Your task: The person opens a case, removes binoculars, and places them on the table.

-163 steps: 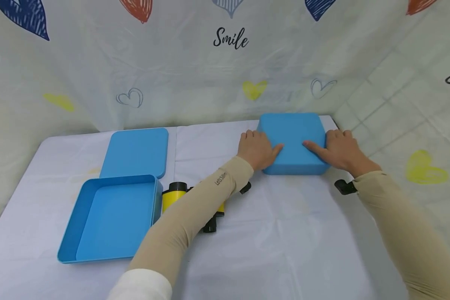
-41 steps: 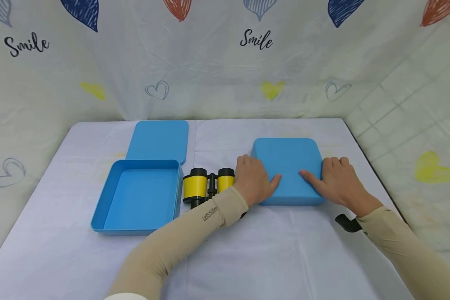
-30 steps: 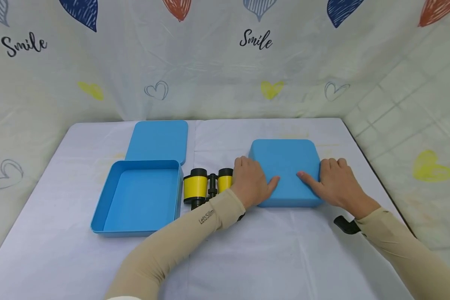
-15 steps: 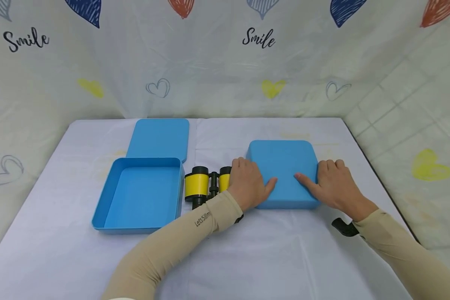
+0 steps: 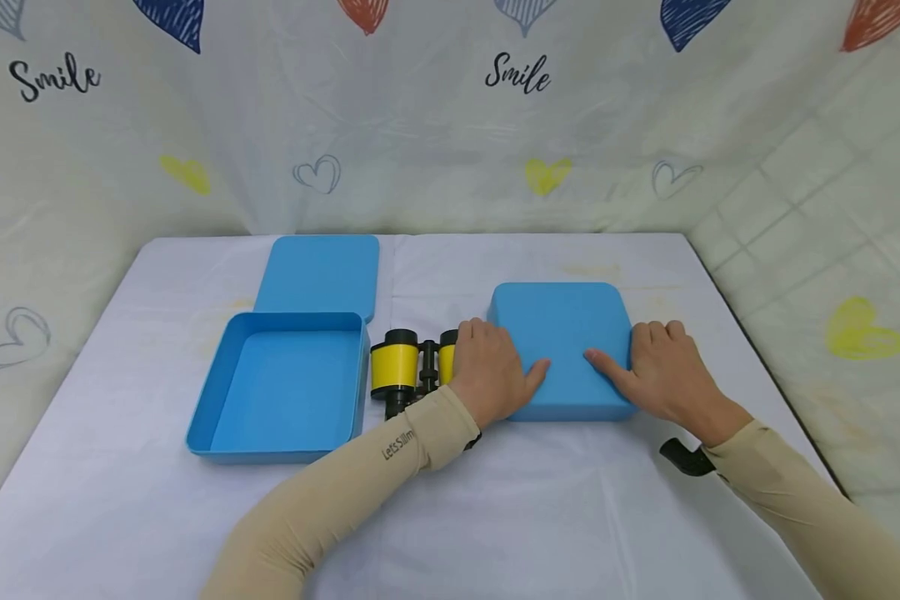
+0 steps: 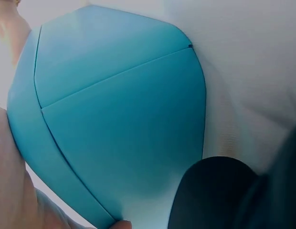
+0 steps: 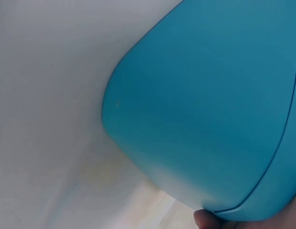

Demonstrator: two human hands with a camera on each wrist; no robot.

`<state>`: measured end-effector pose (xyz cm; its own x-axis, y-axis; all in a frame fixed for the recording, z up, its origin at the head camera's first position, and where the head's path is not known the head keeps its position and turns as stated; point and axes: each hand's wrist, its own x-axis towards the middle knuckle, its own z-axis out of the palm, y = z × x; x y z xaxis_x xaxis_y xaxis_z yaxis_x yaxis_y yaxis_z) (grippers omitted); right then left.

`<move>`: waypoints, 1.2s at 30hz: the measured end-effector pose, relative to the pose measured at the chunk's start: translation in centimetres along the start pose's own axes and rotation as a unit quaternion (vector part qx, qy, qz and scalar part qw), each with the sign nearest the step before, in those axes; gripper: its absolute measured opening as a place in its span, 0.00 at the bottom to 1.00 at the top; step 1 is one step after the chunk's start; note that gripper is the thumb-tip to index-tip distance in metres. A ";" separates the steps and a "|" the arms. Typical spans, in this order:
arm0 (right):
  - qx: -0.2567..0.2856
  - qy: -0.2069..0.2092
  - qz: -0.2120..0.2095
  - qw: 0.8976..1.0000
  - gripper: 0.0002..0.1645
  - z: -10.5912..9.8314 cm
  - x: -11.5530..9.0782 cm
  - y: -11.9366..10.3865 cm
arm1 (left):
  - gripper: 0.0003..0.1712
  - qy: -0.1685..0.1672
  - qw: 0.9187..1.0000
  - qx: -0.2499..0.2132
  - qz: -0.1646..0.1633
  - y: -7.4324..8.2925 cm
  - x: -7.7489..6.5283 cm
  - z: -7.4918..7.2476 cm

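Observation:
A blue box (image 5: 562,333) with rounded corners sits on the right half of the table, its plain flat face up. My left hand (image 5: 495,371) grips its left side and my right hand (image 5: 667,371) its right side, both thumbs lying over the top. The fingers are partly hidden behind the box sides. In the left wrist view, thin seam lines run across the box (image 6: 124,124). A fingertip (image 7: 205,219) shows at the lower edge of the box (image 7: 200,109) in the right wrist view.
Yellow-and-black binoculars (image 5: 394,367) lie just left of my left hand, partly covered by it and the sleeve. Beside them stands an open blue box (image 5: 292,392). A flat blue lid (image 5: 318,275) lies behind that. A printed curtain (image 5: 420,125) hangs along the table's back edge.
Held by both hands, the box has come from the back right toward me, then crept slightly left and closer to the binoculars. My grip looks the same throughout.

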<state>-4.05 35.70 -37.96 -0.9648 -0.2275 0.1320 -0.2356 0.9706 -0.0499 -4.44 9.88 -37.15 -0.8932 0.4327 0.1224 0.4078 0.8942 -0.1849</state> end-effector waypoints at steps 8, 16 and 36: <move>-0.004 0.007 -0.007 1.000 0.39 -0.1 -0.1 -0.6 | 0.41 0.001 1.000 -0.011 0.004 -0.5 -0.6 0.1; -0.002 0.000 0.003 1.000 0.40 -0.2 -0.4 -1.1 | 0.41 -0.003 1.000 -0.017 0.005 -0.8 -1.0 0.2; 0.035 -0.159 0.042 0.986 0.50 -2.3 0.6 0.1 | 0.44 -0.044 0.996 -0.052 0.065 -2.7 -0.5 -0.3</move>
<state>-4.37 35.87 -35.64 -0.9667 -0.1698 -0.1917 -0.1494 0.9819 -0.1164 -5.04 7.28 -36.42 -0.8426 0.5383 0.0162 0.5349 0.8400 -0.0910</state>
